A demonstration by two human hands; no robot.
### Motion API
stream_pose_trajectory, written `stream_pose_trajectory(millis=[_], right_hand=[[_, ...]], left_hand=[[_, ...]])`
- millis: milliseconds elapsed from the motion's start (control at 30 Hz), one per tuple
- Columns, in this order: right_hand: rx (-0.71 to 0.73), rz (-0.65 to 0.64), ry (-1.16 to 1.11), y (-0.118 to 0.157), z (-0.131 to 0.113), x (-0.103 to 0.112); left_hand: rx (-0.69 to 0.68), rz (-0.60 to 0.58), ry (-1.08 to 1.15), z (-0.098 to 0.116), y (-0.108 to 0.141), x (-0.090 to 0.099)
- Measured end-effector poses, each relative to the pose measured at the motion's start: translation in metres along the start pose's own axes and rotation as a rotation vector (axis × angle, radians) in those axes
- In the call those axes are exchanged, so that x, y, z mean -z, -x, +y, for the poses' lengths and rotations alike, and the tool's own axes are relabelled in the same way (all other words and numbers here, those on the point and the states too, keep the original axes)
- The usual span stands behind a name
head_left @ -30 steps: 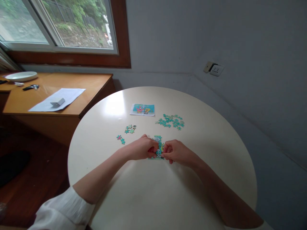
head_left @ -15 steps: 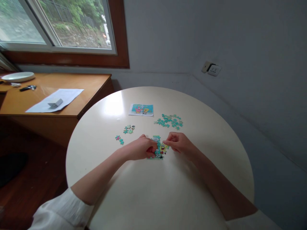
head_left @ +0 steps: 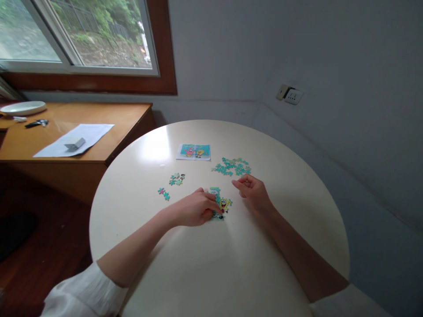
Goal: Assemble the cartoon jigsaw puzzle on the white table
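On the round table, a partly joined jigsaw puzzle (head_left: pixel 215 191) shows a yellow cartoon figure and a pale blue-green one. My left hand (head_left: pixel 197 207) rests over its left side, some fingers stretched out on the pieces and covering part of the picture. Right of the puzzle and just above the tabletop is my right hand (head_left: pixel 253 192), thumb and fingers drawn together in a pinch. Whatever lies between those fingertips, if anything, is too small to make out. A heap of loose green puzzle pieces (head_left: pixel 231 166) lies just beyond that hand.
A picture card (head_left: pixel 194 152) with the cartoon scene lies at the back of the white table (head_left: pixel 211 268). Several loose pieces (head_left: pixel 177 178) and a small pink-and-green group (head_left: pixel 164 193) sit to the left. A wooden desk (head_left: pixel 128 115) bears paper, keys and a white plate.
My right hand has drawn back from the puzzle's right edge, moving slightly up and right toward the heap. The left hand's fingers have stretched out further across the puzzle.
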State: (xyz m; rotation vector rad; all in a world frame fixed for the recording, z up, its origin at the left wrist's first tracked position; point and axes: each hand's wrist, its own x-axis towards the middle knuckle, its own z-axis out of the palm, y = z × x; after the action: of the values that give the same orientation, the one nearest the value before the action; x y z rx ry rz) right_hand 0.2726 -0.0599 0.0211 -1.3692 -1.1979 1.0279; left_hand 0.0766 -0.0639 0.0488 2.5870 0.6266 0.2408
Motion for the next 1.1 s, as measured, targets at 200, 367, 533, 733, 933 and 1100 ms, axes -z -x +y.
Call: stream_pose_trajectory(millis=[200,367,533,733,933,1100], right_hand=[[-0.008,-0.007,0.004,0.001,0.000,-0.001],[0.007,0.003,0.030,0.001,0.001,0.000],[0.009,0.000,0.040,0.002,0.001,0.000],[0.016,-0.025,0.053,0.004,0.002,-0.001],[0.053,-0.037,0.109,0.003,0.007,0.001],[0.063,-0.067,0.074,0.000,0.011,0.002]], left_hand=[[-0.014,-0.035,-0.020,0.001,-0.001,-0.003],[0.175,0.186,0.034,-0.013,-0.001,0.000],[0.478,0.648,0.061,-0.046,0.006,0.010],[0.824,0.908,0.051,-0.078,0.023,0.024],[0.916,0.878,0.032,-0.094,0.040,0.036],[0.876,0.721,0.083,-0.098,0.046,0.037]])
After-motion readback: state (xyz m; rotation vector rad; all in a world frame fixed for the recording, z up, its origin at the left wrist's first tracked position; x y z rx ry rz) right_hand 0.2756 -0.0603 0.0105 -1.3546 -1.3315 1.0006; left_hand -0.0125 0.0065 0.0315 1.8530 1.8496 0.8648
